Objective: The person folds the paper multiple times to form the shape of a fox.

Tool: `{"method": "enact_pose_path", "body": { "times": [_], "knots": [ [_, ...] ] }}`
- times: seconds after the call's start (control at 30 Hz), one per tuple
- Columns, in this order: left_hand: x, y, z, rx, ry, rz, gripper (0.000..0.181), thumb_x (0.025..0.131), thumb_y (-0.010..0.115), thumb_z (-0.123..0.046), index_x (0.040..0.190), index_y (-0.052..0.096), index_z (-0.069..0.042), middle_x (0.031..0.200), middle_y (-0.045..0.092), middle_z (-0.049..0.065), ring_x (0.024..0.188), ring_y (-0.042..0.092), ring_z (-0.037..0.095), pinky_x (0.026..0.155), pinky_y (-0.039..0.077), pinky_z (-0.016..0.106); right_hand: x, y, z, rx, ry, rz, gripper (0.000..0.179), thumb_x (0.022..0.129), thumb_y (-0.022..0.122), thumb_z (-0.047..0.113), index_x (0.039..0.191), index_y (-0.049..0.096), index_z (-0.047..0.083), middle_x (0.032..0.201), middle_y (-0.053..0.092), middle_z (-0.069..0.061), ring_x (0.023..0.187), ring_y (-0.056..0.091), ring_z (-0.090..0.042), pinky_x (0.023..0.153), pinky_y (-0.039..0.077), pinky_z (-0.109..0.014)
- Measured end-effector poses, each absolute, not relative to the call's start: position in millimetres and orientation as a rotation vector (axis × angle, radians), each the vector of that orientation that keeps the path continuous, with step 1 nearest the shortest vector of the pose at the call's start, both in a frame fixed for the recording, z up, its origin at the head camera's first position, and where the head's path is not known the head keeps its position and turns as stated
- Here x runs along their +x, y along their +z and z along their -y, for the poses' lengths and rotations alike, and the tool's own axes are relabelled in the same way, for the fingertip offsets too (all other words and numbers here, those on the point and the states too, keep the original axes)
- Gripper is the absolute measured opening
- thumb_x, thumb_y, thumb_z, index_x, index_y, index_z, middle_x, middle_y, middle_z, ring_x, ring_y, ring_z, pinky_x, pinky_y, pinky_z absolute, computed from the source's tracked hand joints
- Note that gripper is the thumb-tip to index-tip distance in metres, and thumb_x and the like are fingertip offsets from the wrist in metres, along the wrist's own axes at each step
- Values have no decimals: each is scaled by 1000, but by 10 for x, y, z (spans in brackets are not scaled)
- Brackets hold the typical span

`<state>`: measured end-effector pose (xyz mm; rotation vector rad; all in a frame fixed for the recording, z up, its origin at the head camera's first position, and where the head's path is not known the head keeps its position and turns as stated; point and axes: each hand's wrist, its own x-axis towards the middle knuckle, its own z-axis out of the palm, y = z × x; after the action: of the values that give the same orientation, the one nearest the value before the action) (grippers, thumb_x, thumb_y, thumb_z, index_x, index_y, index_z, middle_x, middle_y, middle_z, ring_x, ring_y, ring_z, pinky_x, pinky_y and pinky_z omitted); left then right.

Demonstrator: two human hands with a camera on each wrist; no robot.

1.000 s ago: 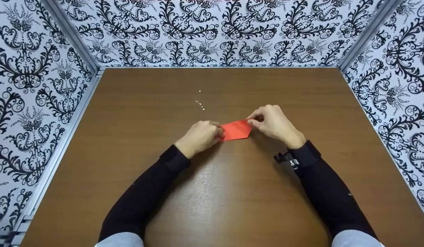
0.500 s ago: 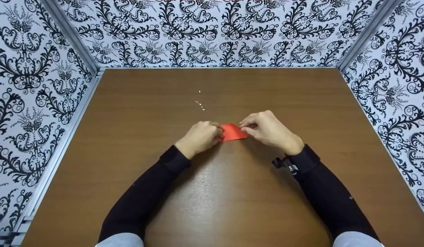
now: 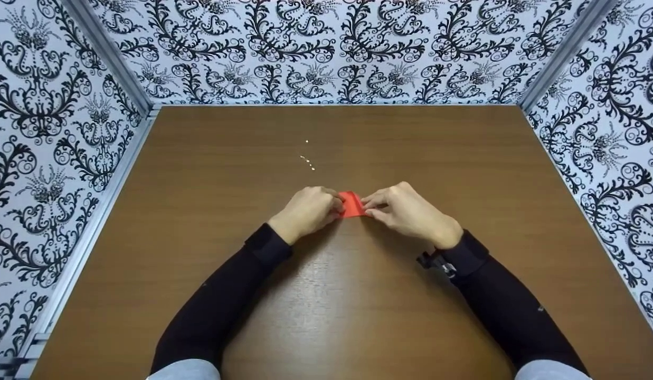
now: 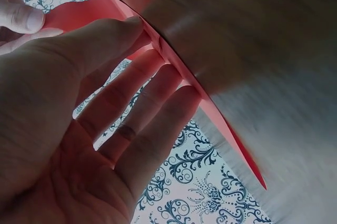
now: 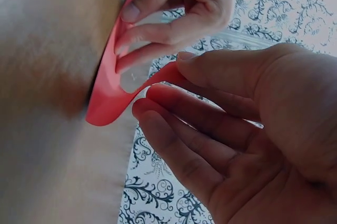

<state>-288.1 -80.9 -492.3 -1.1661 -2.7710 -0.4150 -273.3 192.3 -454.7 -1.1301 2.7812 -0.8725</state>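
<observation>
A strip of red paper [image 3: 351, 205] lies between the two hands on the brown table, its right part lifted and bent over in a curve. My left hand [image 3: 311, 209] presses the paper's left part onto the tabletop with fingertips and thumb tip; in the left wrist view its fingers [image 4: 145, 121] reach out fairly straight to the sheet. With thumb and forefinger, my right hand [image 3: 410, 211] pinches the paper's raised end. Seen from the right wrist, the red paper [image 5: 105, 103] rises off the table in a loop toward that pinch. The left hand covers the paper's left end in the head view.
Small white specks [image 3: 308, 161] lie on the table [image 3: 226, 158] beyond the left hand. Walls with a black and white scroll pattern [image 3: 305, 47] stand at the back and both sides, joined by grey metal posts [image 3: 566, 53].
My right hand has moved left and slightly nearer, carrying the paper's right end over toward the left hand. Less red shows between the hands. The left hand has stayed in place.
</observation>
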Motion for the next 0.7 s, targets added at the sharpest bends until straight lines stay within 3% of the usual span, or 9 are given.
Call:
{"method": "enact_pose_path", "body": {
  "times": [0.17, 0.4, 0.7],
  "knots": [
    [-2884, -4921, 820, -1169, -421, 2767, 3, 101, 91, -14, 102, 89, -11, 120, 89, 4, 113, 85, 31, 100, 70, 51, -2704, -4594, -1875, -1186, -856, -2761, 17, 106, 85, 7, 121, 90, 0, 124, 89, -20, 111, 89, -31, 89, 74, -47],
    [-2867, -4931, 817, -1147, -441, 2788, 4, 103, 90, -16, 101, 90, -13, 116, 89, 3, 111, 85, 31, 97, 70, 52, -2669, -4676, -1820, -1231, -806, -2748, 11, 106, 84, 7, 114, 91, 3, 120, 90, -14, 104, 87, -23, 85, 72, -42],
    [-2879, -4951, 821, -1147, -417, 2771, 5, 101, 90, -13, 98, 90, -17, 107, 89, 2, 106, 85, 29, 92, 71, 51, -2625, -4718, -1797, -1298, -736, -2760, 10, 108, 83, 8, 113, 90, 3, 110, 90, -9, 87, 79, -14, 73, 64, -32]
  ]
}}
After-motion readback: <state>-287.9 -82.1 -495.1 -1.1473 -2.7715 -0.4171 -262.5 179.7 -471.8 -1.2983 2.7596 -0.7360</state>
